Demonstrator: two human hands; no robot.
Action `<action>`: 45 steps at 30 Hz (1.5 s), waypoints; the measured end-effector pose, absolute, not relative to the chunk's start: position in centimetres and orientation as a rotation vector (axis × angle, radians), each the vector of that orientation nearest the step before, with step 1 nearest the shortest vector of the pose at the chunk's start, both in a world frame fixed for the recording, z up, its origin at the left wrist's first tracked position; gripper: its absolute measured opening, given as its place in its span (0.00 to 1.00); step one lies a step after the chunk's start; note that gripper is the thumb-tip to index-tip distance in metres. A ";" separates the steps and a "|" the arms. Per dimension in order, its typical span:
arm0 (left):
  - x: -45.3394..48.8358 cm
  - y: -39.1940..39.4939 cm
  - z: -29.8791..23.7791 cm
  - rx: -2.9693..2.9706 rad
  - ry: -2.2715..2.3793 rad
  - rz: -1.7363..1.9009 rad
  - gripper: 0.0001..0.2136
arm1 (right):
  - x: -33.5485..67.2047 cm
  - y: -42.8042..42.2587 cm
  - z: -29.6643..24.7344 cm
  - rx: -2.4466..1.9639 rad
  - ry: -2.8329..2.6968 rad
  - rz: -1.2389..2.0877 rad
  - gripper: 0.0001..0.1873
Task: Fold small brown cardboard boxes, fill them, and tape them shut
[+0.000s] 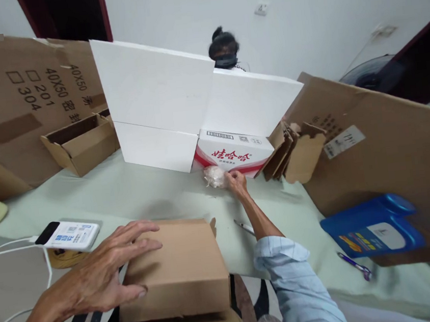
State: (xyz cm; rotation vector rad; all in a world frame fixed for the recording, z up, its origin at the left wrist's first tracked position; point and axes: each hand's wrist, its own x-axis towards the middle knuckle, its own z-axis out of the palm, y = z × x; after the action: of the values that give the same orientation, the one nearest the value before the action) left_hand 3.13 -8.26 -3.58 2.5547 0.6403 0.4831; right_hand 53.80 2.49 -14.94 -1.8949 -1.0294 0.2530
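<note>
A plain brown cardboard box lies at the table's near edge, with a flap showing underneath it. My left hand is over its left side, fingers spread and thumb near the front face. My right hand reaches far across the table, its fingers pinched at the right side of a crumpled ball of clear plastic. Just behind that ball stands a white and red printed carton. A thin pen-like tool lies beside my right forearm, partly hidden by it.
White panels stand at the back, with a person behind them. Folded cardboard pieces, a blue bottle and a purple pen are on the right. On the left are an open narrow box and a cabled white device.
</note>
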 end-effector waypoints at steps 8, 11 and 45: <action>3.4 -7.8 -4.4 2.477 0.646 0.589 0.17 | 46.8 -5.7 -10.6 -1.698 -1.204 0.328 0.30; 4.1 -6.4 -4.4 2.397 0.689 0.686 0.13 | 43.9 -11.1 -8.4 -1.602 -1.337 0.456 0.26; 7.6 -4.4 -5.4 2.303 0.699 1.330 0.07 | 39.1 -19.2 -4.4 -1.309 -2.236 0.050 0.36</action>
State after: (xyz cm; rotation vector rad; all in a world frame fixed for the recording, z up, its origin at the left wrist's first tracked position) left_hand 7.55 -4.36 -5.45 2.3026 0.6989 1.3302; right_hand 39.12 -19.17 -4.36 -1.3093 -2.2363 0.0499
